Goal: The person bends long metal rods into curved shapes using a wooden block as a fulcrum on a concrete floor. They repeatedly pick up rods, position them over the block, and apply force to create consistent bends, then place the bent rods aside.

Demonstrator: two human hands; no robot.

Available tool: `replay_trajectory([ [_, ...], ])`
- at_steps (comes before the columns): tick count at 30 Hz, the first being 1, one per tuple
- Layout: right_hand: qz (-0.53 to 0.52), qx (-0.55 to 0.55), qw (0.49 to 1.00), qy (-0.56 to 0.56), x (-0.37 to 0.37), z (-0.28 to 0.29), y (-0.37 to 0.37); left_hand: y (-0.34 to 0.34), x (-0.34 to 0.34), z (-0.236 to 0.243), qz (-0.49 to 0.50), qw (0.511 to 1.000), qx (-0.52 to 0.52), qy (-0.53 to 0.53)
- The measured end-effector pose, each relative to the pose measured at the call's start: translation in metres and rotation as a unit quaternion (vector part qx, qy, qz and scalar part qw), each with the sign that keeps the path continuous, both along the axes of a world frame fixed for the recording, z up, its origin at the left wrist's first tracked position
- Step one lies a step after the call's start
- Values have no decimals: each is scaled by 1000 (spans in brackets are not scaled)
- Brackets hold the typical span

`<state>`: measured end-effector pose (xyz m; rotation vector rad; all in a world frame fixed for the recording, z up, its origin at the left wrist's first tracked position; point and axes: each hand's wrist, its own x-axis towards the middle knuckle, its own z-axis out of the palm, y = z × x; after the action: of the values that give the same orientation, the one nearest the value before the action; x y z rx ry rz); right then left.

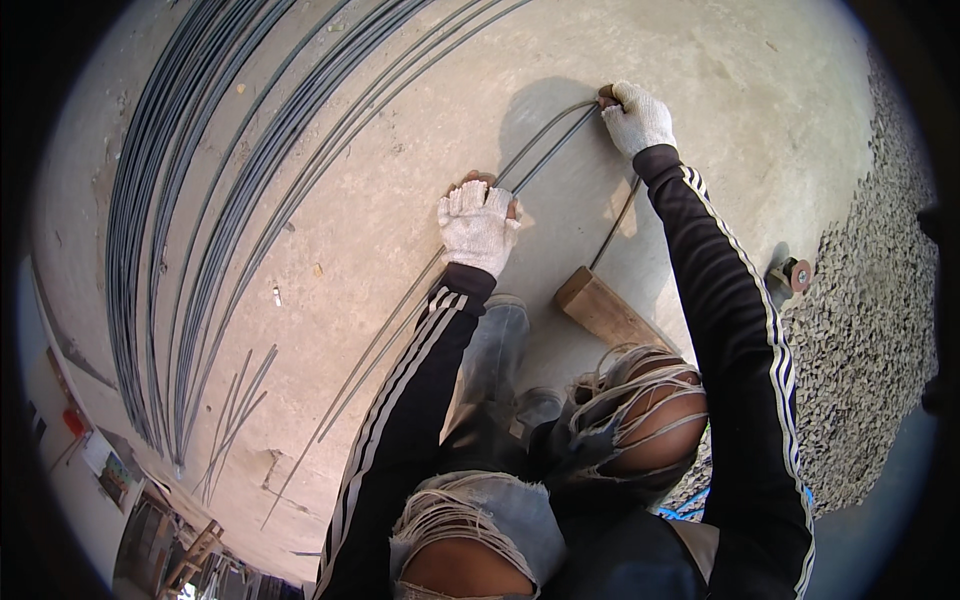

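Two thin steel rods (545, 145) lie side by side on the concrete floor (400, 200), running from upper right to lower left. My left hand (478, 226), in a white fingerless glove, presses down on them near their middle. My right hand (636, 117), also gloved, grips the rods' far ends at the upper right. Both arms wear black sleeves with white stripes. My knees in torn jeans fill the bottom of the view.
A large bundle of long steel rods (200, 200) curves along the left. Several short rods (235, 410) lie at lower left. A wooden block (605, 310) sits by my right knee, one rod (615, 225) resting on it. Gravel (860, 300) covers the right side.
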<state>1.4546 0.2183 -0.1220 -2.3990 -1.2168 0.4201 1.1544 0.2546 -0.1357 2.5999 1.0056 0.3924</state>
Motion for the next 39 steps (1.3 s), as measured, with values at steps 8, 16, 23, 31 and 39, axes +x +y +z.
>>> replay_trajectory([
  [8, 35, -56, 997, -29, -3, 10, 3, 0, 0, -5, 4, 999, -30, 17],
  [16, 54, -36, 998, -26, -2, 13, -2, 0, 1, -3, 8, 1000, -26, 15],
  [23, 73, -64, 994, -55, 0, 11, 4, 0, 0, 2, 5, 999, -35, 16],
  [31, 71, -67, 994, -47, 1, 11, 3, 0, 0, -7, 7, 1000, -12, 15],
  [39, 69, -64, 994, -51, 3, 7, 3, -2, -1, -6, 11, 999, -25, 32],
])
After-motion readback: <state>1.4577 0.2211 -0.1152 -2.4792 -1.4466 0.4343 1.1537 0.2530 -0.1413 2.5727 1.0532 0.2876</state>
